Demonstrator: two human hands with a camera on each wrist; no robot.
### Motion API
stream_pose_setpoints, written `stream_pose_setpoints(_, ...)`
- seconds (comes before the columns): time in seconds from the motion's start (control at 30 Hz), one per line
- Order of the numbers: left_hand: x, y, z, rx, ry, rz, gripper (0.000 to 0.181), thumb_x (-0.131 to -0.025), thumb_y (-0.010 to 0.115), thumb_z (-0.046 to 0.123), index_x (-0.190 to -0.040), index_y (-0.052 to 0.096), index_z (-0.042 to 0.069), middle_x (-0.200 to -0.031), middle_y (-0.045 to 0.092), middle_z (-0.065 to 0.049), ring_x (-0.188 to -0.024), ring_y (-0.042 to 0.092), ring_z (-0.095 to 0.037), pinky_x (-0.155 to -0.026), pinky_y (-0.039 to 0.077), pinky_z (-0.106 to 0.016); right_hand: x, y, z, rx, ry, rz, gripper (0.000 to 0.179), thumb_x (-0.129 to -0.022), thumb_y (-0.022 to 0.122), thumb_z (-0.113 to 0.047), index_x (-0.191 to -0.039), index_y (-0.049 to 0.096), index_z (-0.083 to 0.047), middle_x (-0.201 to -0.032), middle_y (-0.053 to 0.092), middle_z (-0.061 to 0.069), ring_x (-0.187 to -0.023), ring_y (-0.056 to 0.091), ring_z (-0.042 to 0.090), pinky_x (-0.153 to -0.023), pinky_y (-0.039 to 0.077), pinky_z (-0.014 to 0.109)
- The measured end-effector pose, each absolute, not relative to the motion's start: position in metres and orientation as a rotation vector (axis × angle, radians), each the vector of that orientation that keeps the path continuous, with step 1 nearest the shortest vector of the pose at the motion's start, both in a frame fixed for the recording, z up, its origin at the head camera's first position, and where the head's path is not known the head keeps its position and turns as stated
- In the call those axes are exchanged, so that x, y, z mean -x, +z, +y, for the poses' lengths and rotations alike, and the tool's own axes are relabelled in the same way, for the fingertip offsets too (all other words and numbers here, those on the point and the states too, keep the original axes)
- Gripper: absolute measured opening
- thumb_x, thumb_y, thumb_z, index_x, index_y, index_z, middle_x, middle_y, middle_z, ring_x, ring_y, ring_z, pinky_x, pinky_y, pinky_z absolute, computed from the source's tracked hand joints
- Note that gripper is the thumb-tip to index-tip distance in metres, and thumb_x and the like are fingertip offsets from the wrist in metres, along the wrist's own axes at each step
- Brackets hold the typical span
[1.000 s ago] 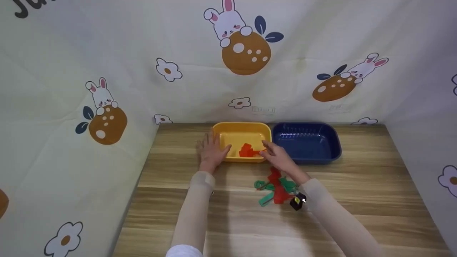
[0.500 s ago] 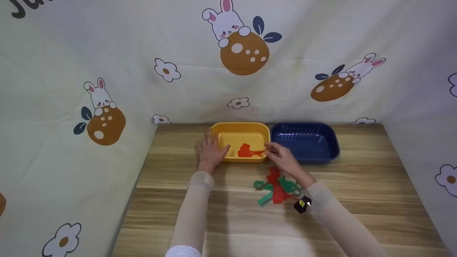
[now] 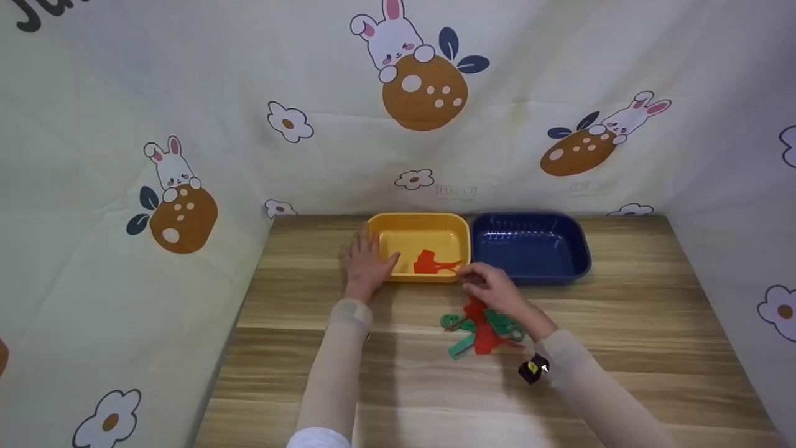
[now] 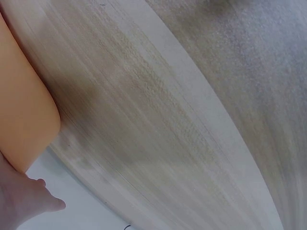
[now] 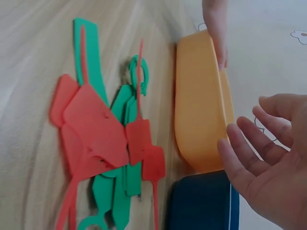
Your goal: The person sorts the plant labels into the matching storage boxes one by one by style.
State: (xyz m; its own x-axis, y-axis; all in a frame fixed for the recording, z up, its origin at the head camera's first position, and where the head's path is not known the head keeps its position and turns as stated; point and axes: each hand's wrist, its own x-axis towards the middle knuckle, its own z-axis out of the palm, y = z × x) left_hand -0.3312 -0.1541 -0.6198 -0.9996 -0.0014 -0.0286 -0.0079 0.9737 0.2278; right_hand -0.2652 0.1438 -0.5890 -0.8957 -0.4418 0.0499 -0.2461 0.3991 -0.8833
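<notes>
The left forearm (image 3: pixel 339 367), in a close-fitting beige sleeve, reaches almost straight forward over the wood-grained counter (image 3: pixel 429 404). Its left hand (image 3: pixel 367 267) lies back upward at the left end of a yellow rectangular tray (image 3: pixel 418 216) with rounded corners. The fingers are straight and spread, pointing away from the person along the outside of that end, while the thumb angles right over the near-left corner; the hand grasps nothing.

Inside the yellow tray, toward its near-right part, lie flat orange-red pieces with thin stems (image 3: pixel 426 262), the stems pointing right.

Nearer the person, on the counter, is a loose pile of flat red pieces (image 3: pixel 487 340) and flat green pieces (image 3: pixel 460 347), overlapping one another.

The right hand (image 3: pixel 497 292) is above the far side of this pile, beside the yellow tray's near-right corner. Its fingers are loosely bent, parted and released, as the right wrist view shows; whether a fingertip touches the rim, I cannot tell.

Behind it stands a glossy dark-blue rectangular tray (image 3: pixel 532 252), right beside the yellow one. The right forearm (image 3: pixel 597 386), also beige-sleeved, slants in from the lower right, a small black block (image 3: pixel 530 369) at its wrist.
</notes>
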Motion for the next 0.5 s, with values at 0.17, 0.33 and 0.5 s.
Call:
stream_pose_setpoints(0.17, 0.332, -0.620, -0.154, 0.018, 0.309, 3.086, 0.083, -0.095, 0.039, 0.069, -0.159, 0.027, 0.017, -0.169, 0.007, -0.008, -0.153, 0.019, -0.037, -0.119, 0.019, -0.066, 0.259, -0.594, 0.145, 0.693, -1.412, 2.447, 0.027, -0.095, 0.062, -0.003, -0.122, 0.064, 0.004, -0.120, 0.064, 0.027, -0.110, 0.066, 0.038, -0.092, 0.057, 0.041)
stream_pose_setpoints(0.33, 0.332, -0.619, -0.155, 0.024, 0.296, 3.065, 0.084, -0.095, 0.039, 0.070, -0.159, 0.027, 0.017, -0.170, 0.005, -0.008, -0.154, 0.016, -0.037, -0.121, 0.015, -0.064, 0.254, -0.596, 0.144, 0.729, -1.305, 2.486, 0.028, -0.094, 0.064, -0.004, -0.121, 0.064, 0.003, -0.119, 0.065, 0.022, -0.108, 0.066, 0.036, -0.091, 0.057, 0.044)
stream_pose_setpoints(0.5, 0.332, -0.618, -0.154, 0.020, 0.303, 3.069, 0.084, -0.095, 0.039, 0.069, -0.158, 0.028, 0.016, -0.170, 0.007, -0.008, -0.154, 0.016, -0.037, -0.122, 0.013, -0.063, 0.249, -0.599, 0.142, 0.771, -1.207, 2.540, 0.031, -0.091, 0.067, -0.004, -0.121, 0.065, 0.003, -0.116, 0.067, 0.020, -0.103, 0.067, 0.033, -0.088, 0.056, 0.043)
